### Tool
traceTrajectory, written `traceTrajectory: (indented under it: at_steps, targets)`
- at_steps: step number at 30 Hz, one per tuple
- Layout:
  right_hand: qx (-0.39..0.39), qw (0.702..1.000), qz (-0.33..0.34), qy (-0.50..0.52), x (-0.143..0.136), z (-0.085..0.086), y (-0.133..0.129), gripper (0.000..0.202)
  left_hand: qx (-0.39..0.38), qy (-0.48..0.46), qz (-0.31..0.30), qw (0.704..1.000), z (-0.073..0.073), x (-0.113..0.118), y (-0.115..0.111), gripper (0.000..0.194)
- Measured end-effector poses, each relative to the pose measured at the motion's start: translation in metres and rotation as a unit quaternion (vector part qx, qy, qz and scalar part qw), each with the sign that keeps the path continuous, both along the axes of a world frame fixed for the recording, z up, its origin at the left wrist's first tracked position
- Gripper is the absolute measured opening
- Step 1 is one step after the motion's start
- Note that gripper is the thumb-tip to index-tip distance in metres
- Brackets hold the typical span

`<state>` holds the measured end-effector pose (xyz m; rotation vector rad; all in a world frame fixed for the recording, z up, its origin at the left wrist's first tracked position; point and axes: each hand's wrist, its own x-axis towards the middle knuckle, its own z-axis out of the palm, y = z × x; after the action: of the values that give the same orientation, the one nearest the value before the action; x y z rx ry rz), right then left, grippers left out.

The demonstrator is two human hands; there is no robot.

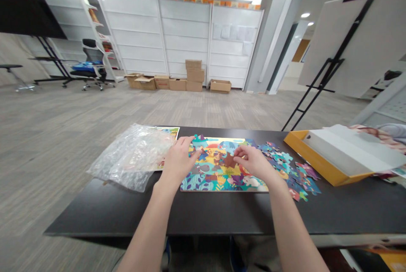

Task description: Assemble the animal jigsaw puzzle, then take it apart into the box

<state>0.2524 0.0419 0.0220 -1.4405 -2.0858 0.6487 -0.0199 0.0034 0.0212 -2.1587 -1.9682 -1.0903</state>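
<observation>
Dark tabletop (pixel 133 217), big room behind | right hand (pixel 253 162): bent fingertips at a brown piece (pixel 229 160), can't tell if the grip has it | left hand (pixel 178 157): grip loose, perhaps steadying the puzzle (pixel 203 183), flat between hands | loose pieces (pixel 282 162) right, seemingly for easy reach | plastic bag (pixel 127 153), box (pixel 312 155) flanking, leaving room
</observation>
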Motion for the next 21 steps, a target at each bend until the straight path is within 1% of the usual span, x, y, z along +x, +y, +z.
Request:
traceTrajectory:
  at_steps: [4, 6, 8, 12, 14, 18, 19, 21]
  targets:
    - [0.029, 0.996, -0.059, 0.061, 0.018, 0.005, 0.005, 0.007, -0.064, 0.069, 0.002, 0.996, 0.000, 0.008, -0.001, 0.040]
    - [0.034, 0.993, -0.090, 0.070, 0.024, 0.004, 0.007, 0.007, -0.098, 0.115, -0.008, 0.989, -0.001, 0.010, 0.000, 0.038]
    - [0.029, 0.992, -0.100, 0.070, 0.025, 0.001, 0.007, 0.006, -0.121, 0.147, -0.024, 0.981, -0.003, 0.011, 0.000, 0.036]
    - [0.033, 0.994, -0.076, 0.075, 0.007, -0.003, 0.006, 0.001, -0.124, 0.155, -0.046, 0.979, -0.007, 0.011, 0.002, 0.035]
    - [0.024, 0.991, -0.065, 0.110, -0.006, -0.005, 0.006, 0.002, -0.121, 0.150, -0.053, 0.980, -0.009, 0.011, 0.004, 0.038]
    - [-0.024, 0.980, -0.036, 0.192, -0.032, -0.009, 0.006, 0.004, -0.130, 0.159, -0.060, 0.977, -0.010, 0.009, 0.005, 0.039]
    - [-0.037, 0.980, -0.026, 0.195, -0.036, -0.010, 0.006, 0.005, -0.133, 0.160, -0.062, 0.976, -0.010, 0.009, 0.005, 0.040]
    - [-0.040, 0.985, -0.017, 0.167, -0.038, -0.009, 0.004, 0.009, -0.136, 0.160, -0.068, 0.975, -0.010, 0.009, 0.005, 0.044]
